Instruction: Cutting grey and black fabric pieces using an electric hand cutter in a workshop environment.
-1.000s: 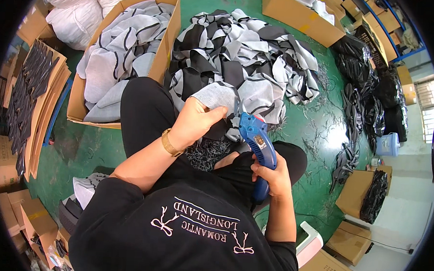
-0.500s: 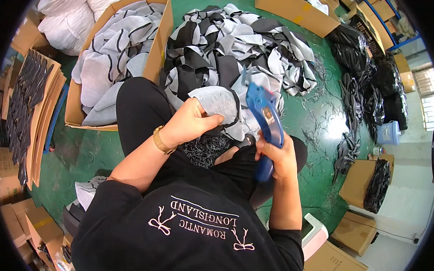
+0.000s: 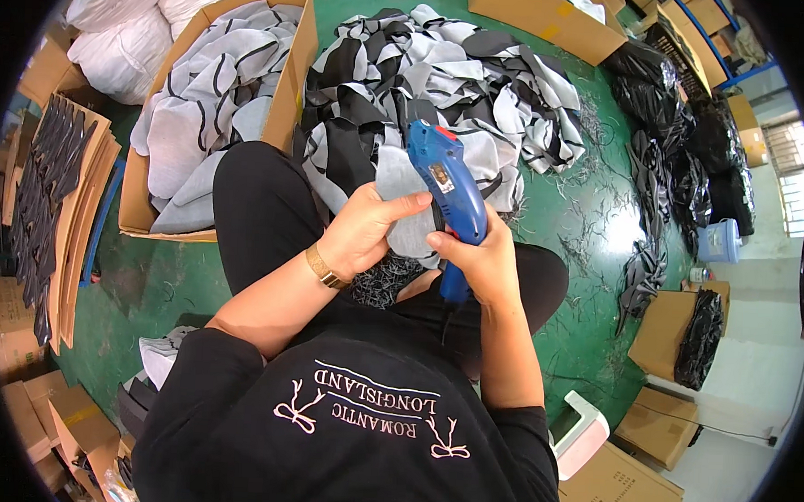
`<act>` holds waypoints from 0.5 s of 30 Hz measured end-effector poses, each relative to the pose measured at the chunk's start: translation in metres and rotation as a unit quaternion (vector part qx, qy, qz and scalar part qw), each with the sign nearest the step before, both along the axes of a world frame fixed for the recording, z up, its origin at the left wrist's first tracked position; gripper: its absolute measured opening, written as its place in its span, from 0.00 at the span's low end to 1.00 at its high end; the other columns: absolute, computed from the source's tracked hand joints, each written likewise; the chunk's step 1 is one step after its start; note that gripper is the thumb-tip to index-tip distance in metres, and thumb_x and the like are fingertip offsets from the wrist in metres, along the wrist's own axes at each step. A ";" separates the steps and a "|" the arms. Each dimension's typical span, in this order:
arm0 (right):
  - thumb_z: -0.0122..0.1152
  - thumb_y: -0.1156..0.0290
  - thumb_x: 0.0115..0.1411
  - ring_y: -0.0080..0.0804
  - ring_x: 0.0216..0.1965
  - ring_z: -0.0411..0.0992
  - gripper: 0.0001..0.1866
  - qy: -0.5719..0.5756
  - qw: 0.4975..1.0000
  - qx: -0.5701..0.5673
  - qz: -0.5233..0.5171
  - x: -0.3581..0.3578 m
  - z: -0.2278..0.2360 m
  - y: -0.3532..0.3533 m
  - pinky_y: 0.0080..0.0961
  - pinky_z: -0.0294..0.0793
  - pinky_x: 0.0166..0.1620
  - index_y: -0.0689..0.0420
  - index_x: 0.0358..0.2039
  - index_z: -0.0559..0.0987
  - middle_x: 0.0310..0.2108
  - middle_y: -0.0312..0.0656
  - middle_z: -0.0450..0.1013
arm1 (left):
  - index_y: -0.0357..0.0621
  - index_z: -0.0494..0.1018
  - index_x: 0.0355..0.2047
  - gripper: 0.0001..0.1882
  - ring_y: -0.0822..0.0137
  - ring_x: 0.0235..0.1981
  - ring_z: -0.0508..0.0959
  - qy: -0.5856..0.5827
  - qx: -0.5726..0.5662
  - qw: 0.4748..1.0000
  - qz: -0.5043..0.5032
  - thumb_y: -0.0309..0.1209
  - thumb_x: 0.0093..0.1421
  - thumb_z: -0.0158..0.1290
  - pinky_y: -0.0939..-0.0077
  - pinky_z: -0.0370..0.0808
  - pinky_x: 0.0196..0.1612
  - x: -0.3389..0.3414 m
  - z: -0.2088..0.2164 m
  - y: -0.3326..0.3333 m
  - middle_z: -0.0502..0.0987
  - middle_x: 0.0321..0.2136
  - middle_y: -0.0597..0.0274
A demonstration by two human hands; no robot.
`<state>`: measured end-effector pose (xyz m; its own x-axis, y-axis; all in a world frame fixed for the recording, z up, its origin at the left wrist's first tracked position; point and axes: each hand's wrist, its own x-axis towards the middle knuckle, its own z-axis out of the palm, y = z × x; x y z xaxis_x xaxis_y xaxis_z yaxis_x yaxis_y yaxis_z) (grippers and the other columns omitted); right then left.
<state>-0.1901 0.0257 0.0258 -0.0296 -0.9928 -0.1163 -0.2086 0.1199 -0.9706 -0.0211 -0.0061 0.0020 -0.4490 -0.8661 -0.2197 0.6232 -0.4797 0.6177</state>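
Head view: left hand [image 3: 362, 236] pinched closed on a grey cloth [image 3: 395, 174], thumb flat on top pointing right, fingers tucked mostly out of sight underneath. Cloth lies between the two hands, running up past the left thumb and down below it, with a dark strip along its right edge. Right hand [image 3: 482, 263] wrapped round the handle of a blue cutter [image 3: 446, 177], fingers mostly hidden behind it; tool tilts up and left from that grip, head just right of the cloth's upper part, red button on top, cord [image 3: 445, 325] hanging below the hand. Right thumb tip overlaps the cloth's lower right edge; can't tell if it presses on it. Blade too hidden to tell if it touches cloth. Gold watch [image 3: 325, 267] on left wrist. Just below and between the hands, dark scraps [image 3: 387, 282]. Beyond both hands, a big grey-and-black cloth pile [image 3: 446, 73] on the green floor [image 3: 556, 226]. Up and left of left hand, an open carton [image 3: 299, 80] full of similar pieces, white sacks [image 3: 128, 46] further off behind it. Well right of right hand: black strips [image 3: 651, 190], black bags [image 3: 647, 78], blue tub [image 3: 718, 240].
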 end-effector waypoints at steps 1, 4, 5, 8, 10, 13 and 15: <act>0.71 0.74 0.43 0.22 0.27 0.71 0.23 -0.087 0.995 0.047 0.013 -0.004 0.001 0.001 0.21 0.72 0.33 0.63 0.40 0.73 0.28 0.36 0.72 | 0.37 0.73 0.43 0.14 0.70 0.38 0.78 -0.018 0.012 1.000 0.009 0.26 0.57 0.58 0.73 0.75 0.43 0.000 -0.004 -0.002 0.78 0.38 0.62; 0.69 0.73 0.44 0.25 0.27 0.70 0.21 -0.199 0.975 0.101 0.017 -0.022 -0.003 0.011 0.23 0.72 0.31 0.63 0.38 0.72 0.26 0.37 0.70 | 0.37 0.74 0.42 0.12 0.70 0.38 0.78 -0.011 0.000 1.000 0.010 0.26 0.57 0.58 0.72 0.75 0.43 0.005 -0.010 -0.006 0.78 0.37 0.62; 0.68 0.72 0.44 0.26 0.25 0.69 0.20 -0.226 0.968 0.107 0.007 -0.030 -0.005 0.015 0.24 0.72 0.30 0.64 0.37 0.72 0.25 0.37 0.69 | 0.37 0.74 0.42 0.12 0.70 0.38 0.78 -0.009 0.000 1.000 0.014 0.26 0.57 0.58 0.72 0.75 0.43 0.008 -0.009 -0.008 0.78 0.37 0.62; 0.67 0.68 0.43 0.26 0.20 0.65 0.19 -0.282 0.946 0.150 0.051 -0.051 -0.017 0.032 0.23 0.69 0.25 0.64 0.32 0.70 0.20 0.38 0.65 | 0.37 0.74 0.44 0.13 0.68 0.40 0.79 -0.004 -0.005 1.000 0.001 0.26 0.58 0.56 0.71 0.76 0.44 0.015 -0.008 -0.012 0.79 0.39 0.61; 0.67 0.72 0.43 0.26 0.20 0.67 0.18 -0.288 0.938 0.182 0.070 -0.062 -0.024 0.042 0.24 0.71 0.25 0.65 0.33 0.71 0.21 0.39 0.67 | 0.37 0.74 0.44 0.12 0.68 0.40 0.79 -0.001 -0.011 1.000 0.009 0.26 0.59 0.56 0.70 0.76 0.44 0.016 -0.006 -0.014 0.79 0.39 0.61; 0.66 0.77 0.43 0.26 0.20 0.69 0.19 -0.241 0.950 0.190 0.057 -0.064 -0.025 0.054 0.23 0.72 0.26 0.66 0.37 0.73 0.23 0.38 0.70 | 0.37 0.74 0.44 0.12 0.68 0.40 0.79 -0.015 -0.022 0.999 0.019 0.26 0.59 0.55 0.70 0.76 0.44 0.018 -0.006 -0.017 0.79 0.39 0.60; 0.66 0.78 0.43 0.25 0.21 0.70 0.18 -0.188 0.965 0.178 0.044 -0.061 -0.020 0.061 0.22 0.72 0.26 0.65 0.37 0.73 0.24 0.38 0.70 | 0.36 0.74 0.44 0.12 0.68 0.39 0.79 -0.031 -0.026 0.999 0.024 0.26 0.59 0.55 0.71 0.76 0.44 0.018 -0.008 -0.018 0.79 0.39 0.60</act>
